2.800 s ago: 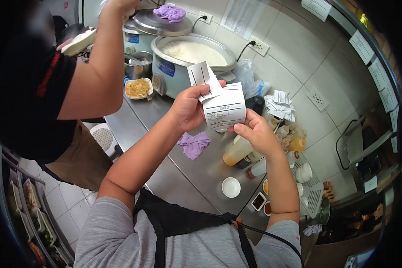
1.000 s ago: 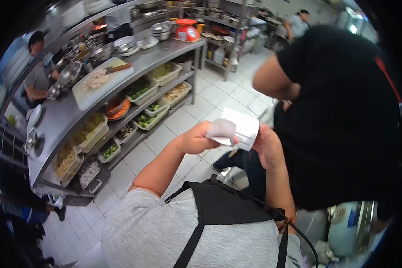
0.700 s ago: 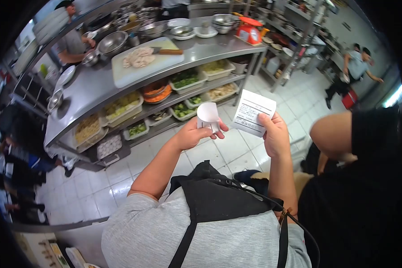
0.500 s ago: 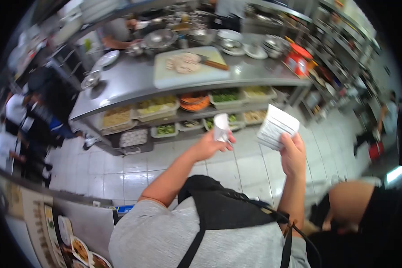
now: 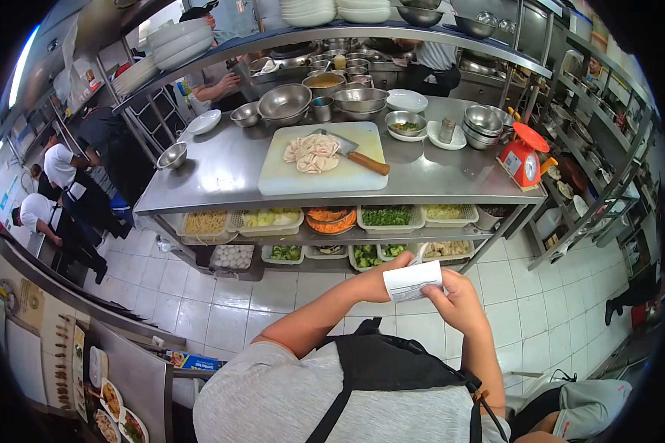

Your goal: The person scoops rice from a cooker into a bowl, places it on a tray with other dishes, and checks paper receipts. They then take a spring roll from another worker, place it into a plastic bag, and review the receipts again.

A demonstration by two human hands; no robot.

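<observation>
My right hand (image 5: 456, 301) grips a printed paper slip (image 5: 412, 280) between thumb and fingers, in front of my chest. Behind that slip, my left hand (image 5: 397, 267) is partly hidden; a second, curled paper slip (image 5: 420, 254) sticks up beside its fingers. The two hands are close together. Beyond them, on the steel table (image 5: 214, 177), lies a white cutting board (image 5: 277, 159) with a heap of pale sliced meat (image 5: 314, 153) and a wooden-handled cleaver (image 5: 367, 163).
A red scale (image 5: 523, 153) stands at the table's right end. Metal bowls (image 5: 284, 103) line its back. Tubs of chopped greens (image 5: 386, 215) and carrots (image 5: 330, 219) fill the lower shelf. Co-workers stand at left (image 5: 66, 166) and beyond the table (image 5: 434, 70). Someone sits close on my right (image 5: 591, 406).
My right hand has come left and down with its slip, and my left hand has moved right and down, so the slips now overlap. The view has tilted up, showing more of the upper shelf.
</observation>
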